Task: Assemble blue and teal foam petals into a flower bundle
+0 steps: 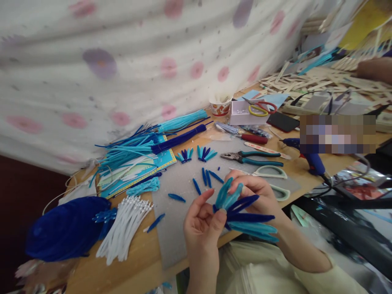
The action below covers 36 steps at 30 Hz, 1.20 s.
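Both hands hold a fan of blue chenille petals (241,212) above the tabletop's (143,261) near edge: left hand (202,222) pinching its base, right hand (260,194) closed on a light petal. Loose petals (206,177), pliers (251,157) and scissors (272,179) lie just beyond; white pearl stems (122,228) crowd the left.

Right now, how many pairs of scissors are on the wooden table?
2. Red-and-yellow-handled scissors lie on the white box at the back; pale green-handled scissors lie beside the right hand. Clutter may hide more.
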### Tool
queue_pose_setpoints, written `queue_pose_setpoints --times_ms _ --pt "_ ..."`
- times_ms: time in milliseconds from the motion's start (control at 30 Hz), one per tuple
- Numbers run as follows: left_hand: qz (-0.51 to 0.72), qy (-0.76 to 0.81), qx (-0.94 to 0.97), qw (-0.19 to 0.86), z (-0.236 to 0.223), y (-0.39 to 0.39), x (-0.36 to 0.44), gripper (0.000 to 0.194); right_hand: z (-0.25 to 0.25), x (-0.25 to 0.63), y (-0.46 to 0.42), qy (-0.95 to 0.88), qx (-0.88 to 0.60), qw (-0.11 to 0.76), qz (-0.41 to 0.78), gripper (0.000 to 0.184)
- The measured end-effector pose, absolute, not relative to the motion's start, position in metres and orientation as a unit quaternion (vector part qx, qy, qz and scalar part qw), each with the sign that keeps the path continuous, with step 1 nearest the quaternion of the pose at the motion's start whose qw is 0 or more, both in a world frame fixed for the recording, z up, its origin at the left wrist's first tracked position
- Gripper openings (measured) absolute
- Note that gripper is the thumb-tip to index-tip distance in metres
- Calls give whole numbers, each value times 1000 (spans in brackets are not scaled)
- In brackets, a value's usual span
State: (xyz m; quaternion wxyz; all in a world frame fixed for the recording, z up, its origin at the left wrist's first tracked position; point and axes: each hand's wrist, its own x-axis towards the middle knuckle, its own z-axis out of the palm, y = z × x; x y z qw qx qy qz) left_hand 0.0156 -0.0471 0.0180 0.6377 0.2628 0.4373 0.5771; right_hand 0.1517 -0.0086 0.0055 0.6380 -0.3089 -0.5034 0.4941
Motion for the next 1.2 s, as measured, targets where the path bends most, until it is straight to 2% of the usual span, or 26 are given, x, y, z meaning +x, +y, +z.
queue_pose_setpoints --times_ms 167,400,733,833,933,1000,1100,1200 --pt "575 464 250 626 18 -50 20 32 5 151 -10 -488 -313 662 474 16" --pt "576 456 237 636 19 -54 25 27 8 143 -14 -443 -329 700 453 21" --pt "572 441 204 661 22 -61 30 29 15 135 -21 -395 -306 717 485 24" --pt "577 444 207 654 17 -60 26 31 26 150 -15 -323 -271 755 503 18" --pt "608 471 199 607 13 -56 22 32 29 171 -9 -277 -260 799 466 12" --pt "642 481 191 566 12 -51 21 32 21 175 -10 -297 -289 786 460 20" --pt "676 459 176 550 11 -42 25 34 0 156 -21 -371 -335 721 481 49" --pt "666 431 165 586 5 -36 30 34 -15 124 -33 -419 -388 662 485 26"
